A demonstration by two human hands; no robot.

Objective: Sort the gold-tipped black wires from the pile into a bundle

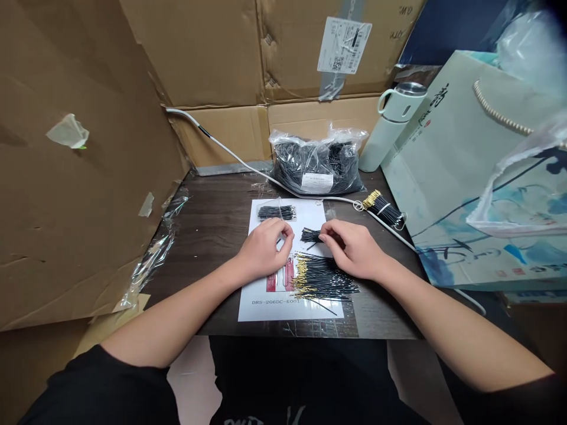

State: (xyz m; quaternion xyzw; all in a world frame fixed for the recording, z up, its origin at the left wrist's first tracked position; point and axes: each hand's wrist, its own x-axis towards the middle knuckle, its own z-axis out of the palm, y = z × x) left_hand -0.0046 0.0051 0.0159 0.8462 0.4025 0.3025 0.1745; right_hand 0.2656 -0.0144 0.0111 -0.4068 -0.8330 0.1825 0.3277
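My left hand [267,247] is closed in a pinch above the white printed sheet [250,295]. A short dark tip shows at its fingers, too small to name. Just beyond it lies a bundle of short black pieces [277,212]. My right hand [354,247] is also closed, thumb against fingertips, beside a pile of short black tubes [310,235] that it partly covers; what it pinches is hidden. Between and below my hands, black wires with gold terminals [325,274] lie side by side on the sheet. One loose wire [323,307] lies slantwise nearest me.
At the back sits a clear bag of black tubes [316,165], against cardboard boxes [212,53]. A tied bundle of gold-ended wires [384,209] lies right, beside a white cable [239,159]. A pale bottle [385,139] and paper bag [447,177] stand at the right.
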